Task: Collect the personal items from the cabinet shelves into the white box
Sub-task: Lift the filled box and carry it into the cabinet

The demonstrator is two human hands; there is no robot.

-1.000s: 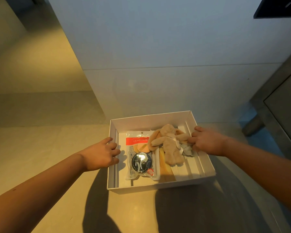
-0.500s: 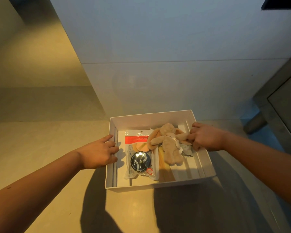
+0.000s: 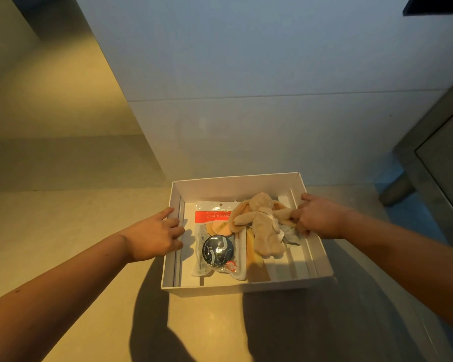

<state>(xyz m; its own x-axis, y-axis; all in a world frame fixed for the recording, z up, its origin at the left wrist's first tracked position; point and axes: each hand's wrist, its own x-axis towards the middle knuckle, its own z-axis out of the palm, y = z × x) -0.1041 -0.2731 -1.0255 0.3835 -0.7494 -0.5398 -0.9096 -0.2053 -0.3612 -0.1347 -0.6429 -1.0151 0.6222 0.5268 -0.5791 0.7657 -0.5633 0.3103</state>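
While the left hand (image 3: 154, 235) rests loose fingers on the box (image 3: 236, 186), likely steadying it, the right hand (image 3: 319, 216) pinches the bunny (image 3: 264, 228) inside by an ear, right of the packet (image 3: 215, 246).

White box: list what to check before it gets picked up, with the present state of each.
1. Grip of the left hand on the white box: cannot tell; fingers touch its left wall.
2. Is the right hand free for the other wall: not ok; it pinches the plush rabbit.
3. Is the plush rabbit inside the walls: ok.
4. Does the red-labelled packet lie flat inside: ok.
5. Does the white box sit level on the surface: ok.
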